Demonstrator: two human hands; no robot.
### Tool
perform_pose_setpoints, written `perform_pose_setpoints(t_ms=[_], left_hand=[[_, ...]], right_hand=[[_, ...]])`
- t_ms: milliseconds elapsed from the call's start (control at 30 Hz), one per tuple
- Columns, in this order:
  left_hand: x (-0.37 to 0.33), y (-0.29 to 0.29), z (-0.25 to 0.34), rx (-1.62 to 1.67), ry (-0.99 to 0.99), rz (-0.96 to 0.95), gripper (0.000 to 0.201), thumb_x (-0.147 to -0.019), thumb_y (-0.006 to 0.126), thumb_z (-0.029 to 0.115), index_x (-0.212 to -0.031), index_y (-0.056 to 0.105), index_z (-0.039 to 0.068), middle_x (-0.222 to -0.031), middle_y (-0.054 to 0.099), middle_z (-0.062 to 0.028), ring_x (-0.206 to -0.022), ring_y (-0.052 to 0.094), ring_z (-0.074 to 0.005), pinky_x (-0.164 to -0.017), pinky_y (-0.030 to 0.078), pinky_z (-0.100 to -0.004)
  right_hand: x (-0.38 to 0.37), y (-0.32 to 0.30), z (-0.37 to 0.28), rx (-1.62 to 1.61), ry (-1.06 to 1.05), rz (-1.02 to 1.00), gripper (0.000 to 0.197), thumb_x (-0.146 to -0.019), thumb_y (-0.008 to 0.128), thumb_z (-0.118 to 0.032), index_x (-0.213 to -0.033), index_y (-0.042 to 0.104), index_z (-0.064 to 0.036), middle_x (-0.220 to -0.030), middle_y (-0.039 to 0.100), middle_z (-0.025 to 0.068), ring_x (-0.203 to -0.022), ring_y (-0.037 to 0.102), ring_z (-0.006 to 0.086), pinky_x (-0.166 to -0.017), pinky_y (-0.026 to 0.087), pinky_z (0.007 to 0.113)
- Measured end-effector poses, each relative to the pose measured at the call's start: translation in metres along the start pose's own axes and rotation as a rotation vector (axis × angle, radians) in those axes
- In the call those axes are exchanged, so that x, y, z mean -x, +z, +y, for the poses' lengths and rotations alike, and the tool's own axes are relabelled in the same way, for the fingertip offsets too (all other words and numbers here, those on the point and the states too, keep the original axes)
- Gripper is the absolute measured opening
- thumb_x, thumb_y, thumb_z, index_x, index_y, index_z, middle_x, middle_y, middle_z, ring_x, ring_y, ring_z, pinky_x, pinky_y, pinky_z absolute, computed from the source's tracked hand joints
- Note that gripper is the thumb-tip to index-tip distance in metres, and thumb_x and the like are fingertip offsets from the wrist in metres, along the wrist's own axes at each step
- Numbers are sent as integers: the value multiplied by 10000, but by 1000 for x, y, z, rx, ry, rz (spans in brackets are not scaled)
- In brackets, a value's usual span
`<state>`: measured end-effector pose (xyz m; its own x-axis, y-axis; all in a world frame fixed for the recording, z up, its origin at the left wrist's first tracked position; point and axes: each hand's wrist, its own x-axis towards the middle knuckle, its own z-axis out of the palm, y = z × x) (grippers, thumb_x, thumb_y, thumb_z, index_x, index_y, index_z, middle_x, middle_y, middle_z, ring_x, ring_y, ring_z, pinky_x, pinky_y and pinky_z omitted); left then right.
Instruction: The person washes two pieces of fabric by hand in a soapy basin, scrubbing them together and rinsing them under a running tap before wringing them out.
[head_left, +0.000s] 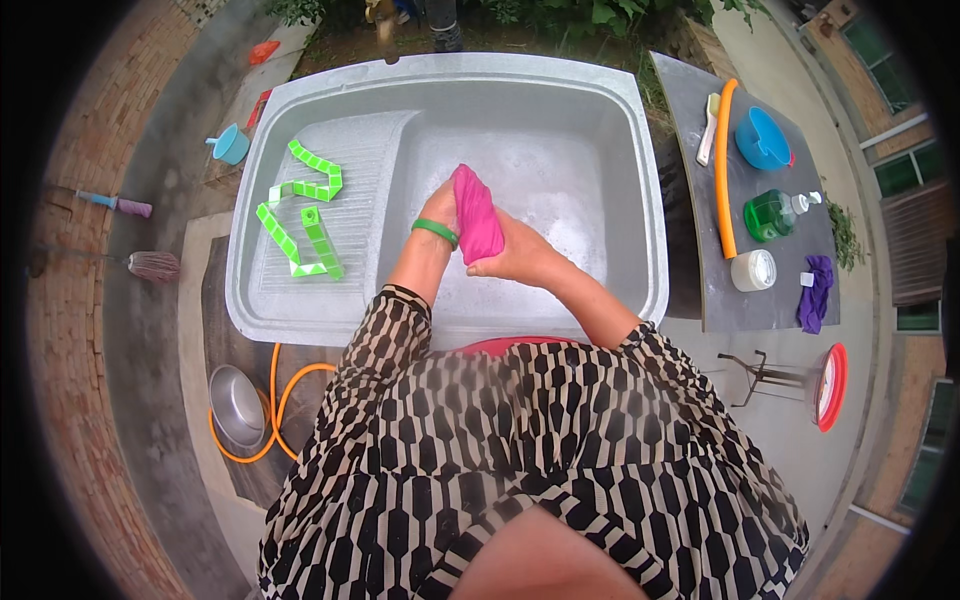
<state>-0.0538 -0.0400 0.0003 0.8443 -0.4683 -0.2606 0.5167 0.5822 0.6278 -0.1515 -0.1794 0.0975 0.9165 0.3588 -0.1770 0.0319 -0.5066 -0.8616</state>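
Note:
A bunched, twisted pink cloth (478, 222) hangs between my two hands over the basin of a grey sink (640, 180). My left hand (440, 207), with a green band at its wrist, grips the cloth's left side near the top; most of its fingers are hidden. Lower on the right, my right hand (517, 252) is closed around the cloth, its thumb at the bottom end. Left of my hands, a green and white snake-shaped toy of jointed blocks (318, 240) lies bent on the sink's ribbed washboard (355, 165). Patches of whitish suds show on the basin floor.
On the right, a dark table (690, 150) bears a brush (709, 130), an orange tube (724, 180), a blue bowl (765, 138), a green pump bottle (770, 217), a white jar (753, 270) and a purple cloth (816, 293). A metal bowl (237, 400) and orange hose (283, 385) lie lower left.

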Motion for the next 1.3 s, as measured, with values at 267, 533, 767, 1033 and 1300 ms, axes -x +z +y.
perform_pose_setpoints(t_ms=[267, 533, 767, 1033, 1300], left_hand=[[-19, 7, -27, -1320, -7, 653, 356, -764, 553, 242, -1025, 529, 2, -948, 599, -202, -896, 586, -287, -772, 449, -327], [16, 14, 27, -555, -151, 154, 834, -723, 662, 378, -1365, 180, 152, -1380, 224, -184, -1145, 406, -330, -860, 405, -466], [35, -10, 11, -193, -286, -185, 979, -659, 677, 534, -1378, 127, 162, -1358, 276, -122, -1181, 367, -352, -967, 302, -502], [35, 78, 43, 269, -50, -589, 723, -740, 676, 306, -1304, 303, 50, -1133, 489, -161, -1013, 523, -314, -812, 480, -444], [34, 70, 53, -90, 9, -75, 176, -809, 574, 176, -926, 520, 56, -762, 545, -52, -628, 530, -121, -598, 488, -261]], right_hand=[[-40, 37, 38, 727, 208, -17, 212, -706, 558, -100, -886, 594, 5, -891, 603, 201, -851, 590, 324, -721, 485, 377], [-29, -8, 87, -721, 444, -67, 300, -756, 531, -108, -1042, 541, -18, -1027, 592, 116, -889, 588, 232, -775, 473, 341], [-4, -5, 51, -1524, 275, -51, 425, -783, 555, -180, -1165, 426, -46, -1031, 563, 82, -905, 567, 167, -793, 472, 314], [9, 18, 34, -1645, 303, -261, 412, -806, 591, -282, -1110, 446, -47, -985, 576, 84, -872, 584, 177, -806, 482, 327], [2, -4, -11, -882, 75, -146, 610, -664, 716, -369, -1097, 484, -6, -985, 592, 103, -881, 578, 219, -817, 448, 325]])
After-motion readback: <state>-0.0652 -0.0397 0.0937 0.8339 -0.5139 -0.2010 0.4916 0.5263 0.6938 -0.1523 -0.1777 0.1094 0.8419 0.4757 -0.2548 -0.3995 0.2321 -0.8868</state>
